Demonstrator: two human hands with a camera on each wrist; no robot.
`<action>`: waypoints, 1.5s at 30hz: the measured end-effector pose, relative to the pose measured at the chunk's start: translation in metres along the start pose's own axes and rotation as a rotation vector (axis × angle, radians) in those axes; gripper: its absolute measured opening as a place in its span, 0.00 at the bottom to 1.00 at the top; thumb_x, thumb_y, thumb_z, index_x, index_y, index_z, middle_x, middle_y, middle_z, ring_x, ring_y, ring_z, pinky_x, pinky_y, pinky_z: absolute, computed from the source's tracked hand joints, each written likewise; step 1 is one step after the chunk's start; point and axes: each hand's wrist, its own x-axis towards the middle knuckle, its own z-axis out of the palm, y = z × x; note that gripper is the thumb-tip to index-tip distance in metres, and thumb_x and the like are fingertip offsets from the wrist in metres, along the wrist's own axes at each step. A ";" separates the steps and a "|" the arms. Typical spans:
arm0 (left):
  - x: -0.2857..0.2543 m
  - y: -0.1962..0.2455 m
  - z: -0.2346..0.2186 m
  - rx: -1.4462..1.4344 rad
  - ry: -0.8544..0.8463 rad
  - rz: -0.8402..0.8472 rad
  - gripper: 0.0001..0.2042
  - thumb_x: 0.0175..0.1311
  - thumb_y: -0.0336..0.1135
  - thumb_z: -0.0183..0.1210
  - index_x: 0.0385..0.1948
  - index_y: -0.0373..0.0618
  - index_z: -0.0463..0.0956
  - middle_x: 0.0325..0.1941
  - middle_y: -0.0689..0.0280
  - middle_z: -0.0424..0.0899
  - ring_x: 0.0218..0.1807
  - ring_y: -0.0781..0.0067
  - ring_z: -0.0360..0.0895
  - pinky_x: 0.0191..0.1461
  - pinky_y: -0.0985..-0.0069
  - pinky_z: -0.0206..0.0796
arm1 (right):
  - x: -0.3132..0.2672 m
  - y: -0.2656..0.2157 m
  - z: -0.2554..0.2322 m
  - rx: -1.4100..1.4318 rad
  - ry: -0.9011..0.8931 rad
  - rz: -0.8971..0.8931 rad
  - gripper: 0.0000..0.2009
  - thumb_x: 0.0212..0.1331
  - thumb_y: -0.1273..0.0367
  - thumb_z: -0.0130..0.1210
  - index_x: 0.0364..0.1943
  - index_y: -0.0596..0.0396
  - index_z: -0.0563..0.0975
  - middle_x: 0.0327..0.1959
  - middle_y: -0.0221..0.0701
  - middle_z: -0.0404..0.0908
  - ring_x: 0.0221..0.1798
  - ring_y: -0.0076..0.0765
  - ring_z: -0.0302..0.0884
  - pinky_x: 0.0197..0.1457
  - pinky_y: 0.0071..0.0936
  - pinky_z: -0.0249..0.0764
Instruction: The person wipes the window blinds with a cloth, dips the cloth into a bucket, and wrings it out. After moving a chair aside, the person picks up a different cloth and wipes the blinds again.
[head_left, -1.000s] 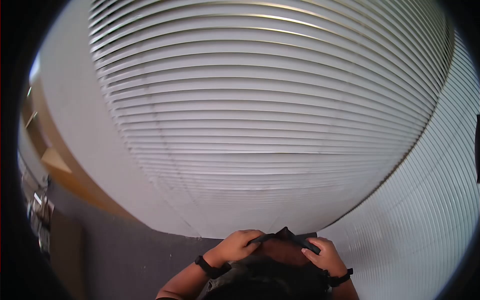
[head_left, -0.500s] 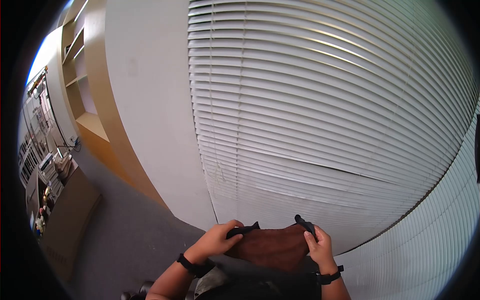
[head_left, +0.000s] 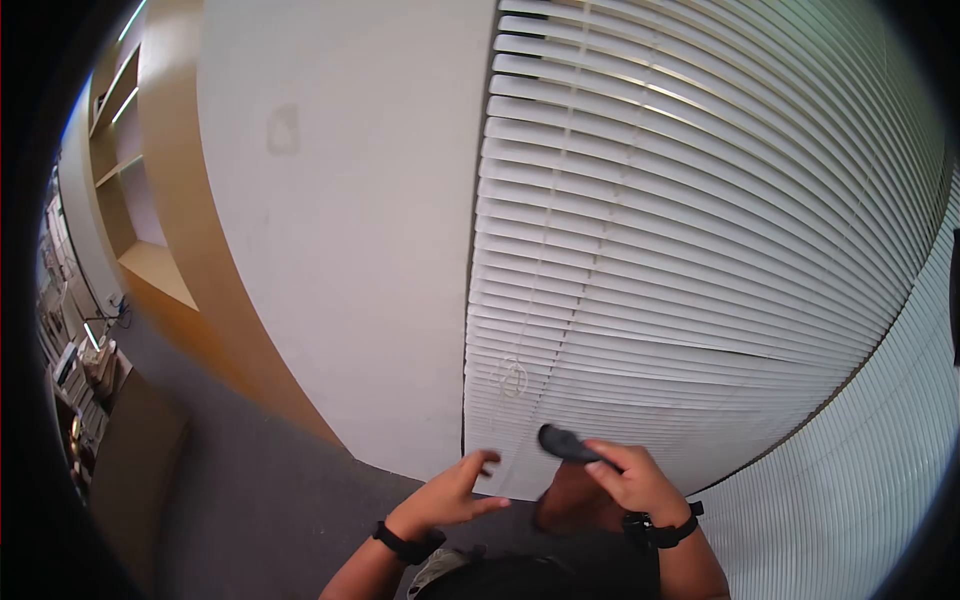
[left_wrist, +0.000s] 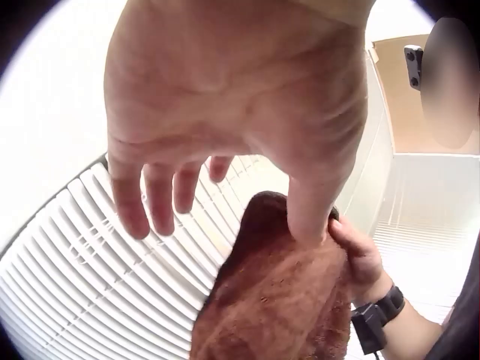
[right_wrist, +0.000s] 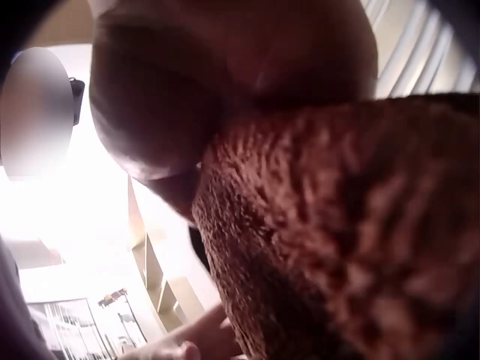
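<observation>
A fuzzy reddish-brown cloth [head_left: 578, 505] with a black edge [head_left: 563, 443] hangs in front of the person's body. My right hand [head_left: 640, 485] pinches it by that edge, thumb on the near side. In the left wrist view the pile of the cloth [left_wrist: 277, 300] faces the camera, and the right hand [left_wrist: 360, 255] grips its upper right. To the left of it my left hand [head_left: 445, 497] holds nothing, fingers and thumb spread apart. Up close in the right wrist view, the cloth [right_wrist: 337, 217] covers much of the frame and hides the right fingertips.
White slatted blinds [head_left: 680, 250] stand directly ahead, with a looped cord [head_left: 514, 378] near their lower left. A plain wall [head_left: 340, 230] adjoins them. Farther left are a wooden shelf unit [head_left: 160, 270], grey floor [head_left: 260, 490] and a brown panel [head_left: 130, 480] beside cluttered items.
The left hand has let go of the cloth and moved left of it. The cloth, earlier stretched between both hands, now hangs from the right hand. The head view has turned left.
</observation>
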 end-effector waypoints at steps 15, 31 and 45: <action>0.061 0.035 -0.056 0.083 -0.301 0.447 0.15 0.58 0.25 0.56 0.48 0.45 0.75 0.39 0.52 0.83 0.42 0.42 0.80 0.43 0.56 0.72 | 0.026 -0.004 0.037 0.041 -0.183 0.265 0.26 0.53 0.66 0.74 0.55 0.54 0.76 0.39 0.31 0.81 0.40 0.24 0.75 0.43 0.26 0.73; 0.097 0.092 -0.109 0.347 -0.397 0.582 0.25 0.51 0.14 0.50 0.50 0.51 0.81 0.53 0.59 0.79 0.53 0.53 0.79 0.53 0.65 0.75 | 0.026 0.115 -0.012 0.264 -0.112 0.258 0.26 0.63 0.78 0.59 0.66 0.56 0.69 0.53 0.29 0.78 0.57 0.25 0.74 0.62 0.30 0.73; 0.159 0.135 -0.078 1.239 0.107 0.893 0.27 0.62 0.30 0.56 0.64 0.74 0.72 0.70 0.57 0.68 0.53 0.61 0.77 0.49 0.71 0.72 | 0.041 -0.044 -0.166 -0.490 0.226 -0.217 0.26 0.41 0.85 0.49 0.46 0.51 0.86 0.38 0.31 0.65 0.41 0.35 0.67 0.46 0.24 0.67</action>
